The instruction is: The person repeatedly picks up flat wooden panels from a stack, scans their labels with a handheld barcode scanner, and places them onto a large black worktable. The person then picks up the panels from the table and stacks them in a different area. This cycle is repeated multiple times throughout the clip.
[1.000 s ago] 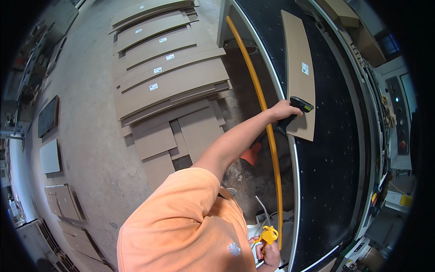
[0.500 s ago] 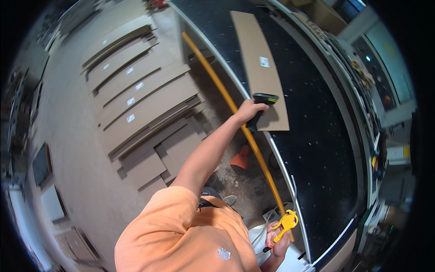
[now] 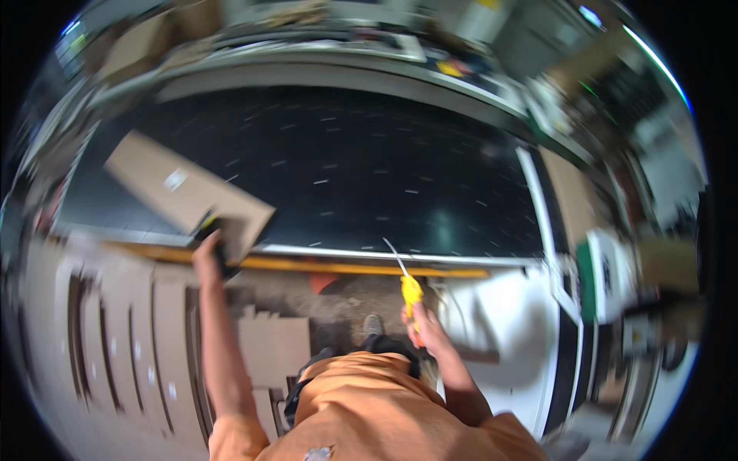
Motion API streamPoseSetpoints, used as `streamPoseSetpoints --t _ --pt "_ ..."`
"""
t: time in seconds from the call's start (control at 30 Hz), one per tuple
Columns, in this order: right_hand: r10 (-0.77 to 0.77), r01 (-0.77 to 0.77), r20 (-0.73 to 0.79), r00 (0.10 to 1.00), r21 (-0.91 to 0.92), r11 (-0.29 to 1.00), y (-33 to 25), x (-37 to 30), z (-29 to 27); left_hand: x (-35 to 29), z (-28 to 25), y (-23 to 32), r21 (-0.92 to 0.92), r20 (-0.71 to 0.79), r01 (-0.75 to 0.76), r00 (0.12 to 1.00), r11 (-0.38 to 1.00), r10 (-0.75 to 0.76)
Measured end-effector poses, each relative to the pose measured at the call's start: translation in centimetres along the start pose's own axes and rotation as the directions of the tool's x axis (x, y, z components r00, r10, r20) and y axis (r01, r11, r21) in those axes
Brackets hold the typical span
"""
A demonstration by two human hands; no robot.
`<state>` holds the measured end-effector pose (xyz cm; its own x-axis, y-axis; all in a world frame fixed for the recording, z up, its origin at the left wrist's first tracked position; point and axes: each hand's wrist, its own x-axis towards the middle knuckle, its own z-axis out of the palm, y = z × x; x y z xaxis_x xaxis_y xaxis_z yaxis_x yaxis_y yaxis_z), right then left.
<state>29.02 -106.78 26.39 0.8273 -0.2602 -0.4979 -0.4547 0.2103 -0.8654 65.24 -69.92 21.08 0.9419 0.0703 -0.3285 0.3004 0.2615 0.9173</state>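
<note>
My left hand (image 3: 206, 252) is wrapped round a black handheld scanner (image 3: 225, 265) with a yellow patch on top. It hangs over the near end of a long brown panel (image 3: 223, 194), which bears a white label. That panel lies aslant on the left part of a black-topped table (image 3: 369, 177), its near corner at the white front edge. In my right hand (image 3: 427, 329) is a yellow air blow gun (image 3: 411, 292), its thin metal nozzle pointing up over the table's edge. Motion blur softens the picture, so whether the scanner touches the panel cannot be told.
A yellow rail (image 3: 338, 266) runs below the table's front edge. On the floor at left lie rows of brown panels (image 3: 171, 346). An orange object (image 3: 323, 282) sits under the table. To the right stands a white surface (image 3: 515, 323); cardboard boxes (image 3: 142, 46) are at the far left.
My view has swung right, so the table now runs across the picture. Both hands keep their tools; the scanner stays near the same end of the panel.
</note>
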Motion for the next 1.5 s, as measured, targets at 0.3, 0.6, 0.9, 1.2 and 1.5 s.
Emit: streamPoseSetpoints --t 0.3,0.6,0.9,1.2,1.5 --pt "0.022 0.278 -0.843 0.537 0.201 0.939 3.3 0.2 -9.4 4.0 -1.9 -2.5 -0.169 -0.008 -0.020 1.000 0.985 0.019" --pt "0.111 0.421 -0.959 0.261 0.217 0.881 6.3 -3.6 -12.5 5.5 -2.3 -2.2 -0.101 -0.001 -0.026 1.000 0.995 0.027" --pt "0.429 0.795 -0.860 -0.274 0.048 0.605 8.0 -11.4 -18.9 5.0 -1.2 -2.3 -0.044 -0.045 -0.115 0.993 0.992 0.113" --pt "0.130 0.635 -0.987 0.094 0.160 0.756 4.5 -7.9 -18.5 -0.9 2.4 0.3 -0.061 0.043 -0.162 0.985 0.985 0.165" --pt "0.031 0.518 -0.947 0.319 0.201 0.832 1.7 -2.3 -18.1 8.0 -4.6 -3.6 -0.089 -0.028 -0.094 0.995 0.992 0.092"
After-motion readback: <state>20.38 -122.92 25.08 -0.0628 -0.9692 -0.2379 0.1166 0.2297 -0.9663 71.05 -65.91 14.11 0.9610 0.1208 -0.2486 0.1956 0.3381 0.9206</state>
